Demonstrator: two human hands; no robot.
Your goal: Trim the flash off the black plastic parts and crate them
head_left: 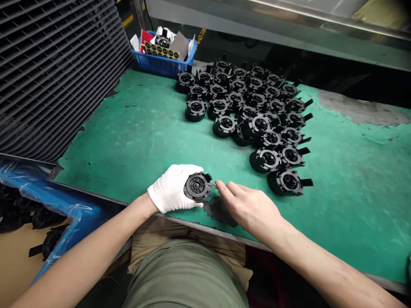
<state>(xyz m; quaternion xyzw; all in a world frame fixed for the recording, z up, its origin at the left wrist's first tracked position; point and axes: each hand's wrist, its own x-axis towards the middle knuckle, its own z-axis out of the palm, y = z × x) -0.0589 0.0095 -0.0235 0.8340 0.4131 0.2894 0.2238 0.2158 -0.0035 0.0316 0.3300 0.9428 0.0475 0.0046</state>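
Observation:
My left hand (171, 188), in a white glove, is closed around a round black plastic part (196, 187) just above the table's front edge. The part's ribbed face is turned up toward me, and a short tab sticks out at its upper right. My bare right hand (245, 205) pinches a thin metal tool (212, 185), whose tip reaches the part's right side. Whether that tip is a blade or tweezers is too small to make out. The fingers of my right hand hide the rest of the tool.
Several similar black round parts (226, 125) stand grouped on the green tabletop (128, 141). A blue bin (160, 64) with label sheets sits at the back. Stacked black grid trays (58, 68) rise at left. Below left, a plastic-lined blue box (80, 220) holds more black parts.

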